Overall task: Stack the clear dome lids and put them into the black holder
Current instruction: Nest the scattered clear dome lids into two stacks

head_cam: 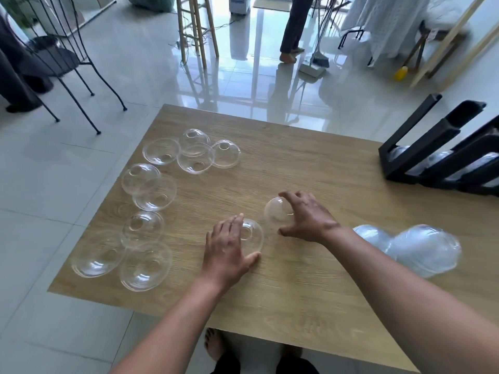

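**Both hands on dome lids at mid-table**

The right hand (307, 220) has its fingers and thumb spread round a clear dome lid (278, 214), grasping it by the rim and tipping it on edge just above the wooden table (310, 292). The left hand (226, 249) lies curved over a second lid (252, 234), fingers across its top and thumb on the wood beside it; I cannot tell whether it truly grips.

Left of the hands, loose lids (147, 228) lie scattered in clusters, some dome up, some rim up. Behind the right forearm rests a blurred stack of lids (421, 249). The black holder (432, 155) stands at the far right corner, with lids showing inside its slots.
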### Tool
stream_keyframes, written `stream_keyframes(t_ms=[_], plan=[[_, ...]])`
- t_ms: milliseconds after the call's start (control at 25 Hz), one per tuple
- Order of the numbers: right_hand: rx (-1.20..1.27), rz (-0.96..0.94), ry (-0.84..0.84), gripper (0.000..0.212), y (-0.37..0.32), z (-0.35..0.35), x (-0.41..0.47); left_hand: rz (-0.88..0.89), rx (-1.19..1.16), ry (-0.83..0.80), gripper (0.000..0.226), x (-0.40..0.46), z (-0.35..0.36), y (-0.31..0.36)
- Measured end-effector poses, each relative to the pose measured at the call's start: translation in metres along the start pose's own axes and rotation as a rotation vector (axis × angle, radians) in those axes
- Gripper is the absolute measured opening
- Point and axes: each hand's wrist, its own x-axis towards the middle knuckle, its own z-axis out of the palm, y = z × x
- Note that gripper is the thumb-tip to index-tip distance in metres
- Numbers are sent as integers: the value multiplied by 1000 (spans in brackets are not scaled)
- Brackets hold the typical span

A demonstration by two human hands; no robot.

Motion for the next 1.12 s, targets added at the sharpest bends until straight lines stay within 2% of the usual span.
stream_keyframes(t_ms=[120,240,360,520,640,760,880,1000,1120], plan=[[160,-1,139,97,27,-31,-26,-23,-142,65,95,-5,4,12],[312,38,316,95,78,-64,-70,-56,-352,44,93,-5,7,61],[393,110,440,95,138,-85,-113,94,-443,7,92,0,18,135],[437,268,536,100,211,-92,-161,327,-365,-50,97,12,46,225],[457,303,554,99,241,-88,-186,348,-244,-115,95,17,67,245],[470,272,540,98,253,-80,-191,327,-273,-123,90,19,79,242],[426,243,393,103,253,-63,-184,295,-371,-131,92,18,83,236],[346,297,220,112,252,-47,-178,297,-366,-120,96,16,84,236],[333,297,213,124,252,-47,-180,268,-362,-156,110,15,74,235]])
